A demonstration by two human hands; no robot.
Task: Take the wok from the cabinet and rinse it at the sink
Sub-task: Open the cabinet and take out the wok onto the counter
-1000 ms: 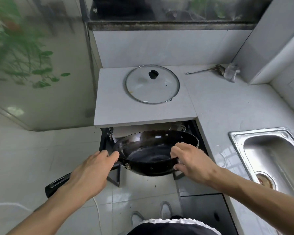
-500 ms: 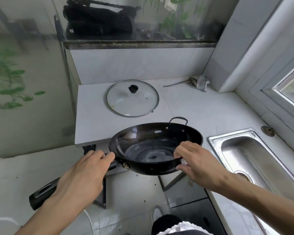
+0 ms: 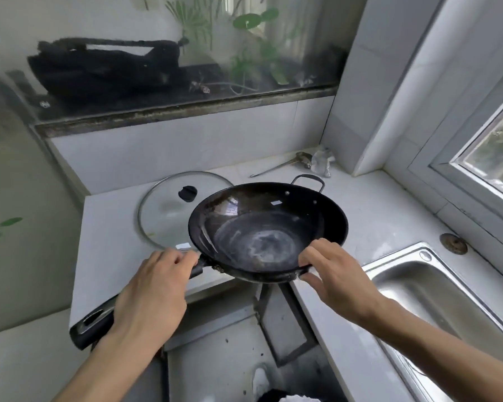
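Note:
A black wok (image 3: 266, 230) with a long black handle hangs in the air over the front edge of the white counter (image 3: 384, 216). My left hand (image 3: 154, 288) grips the long handle near the bowl. My right hand (image 3: 331, 274) pinches the wok's near rim, thumb under and fingers over. The steel sink (image 3: 436, 288) lies to the right of the wok. Below the wok, the open cabinet (image 3: 276, 320) shows its dark frame.
A glass lid (image 3: 169, 210) with a black knob lies flat on the counter behind the wok, partly covered by it. A metal utensil (image 3: 279, 166) and crumpled plastic (image 3: 321, 162) sit in the back corner. A window frame (image 3: 459, 158) stands at right.
Both hands have lifted the wok up out of the cabinet to above counter height and carried it slightly right. The view has tilted up.

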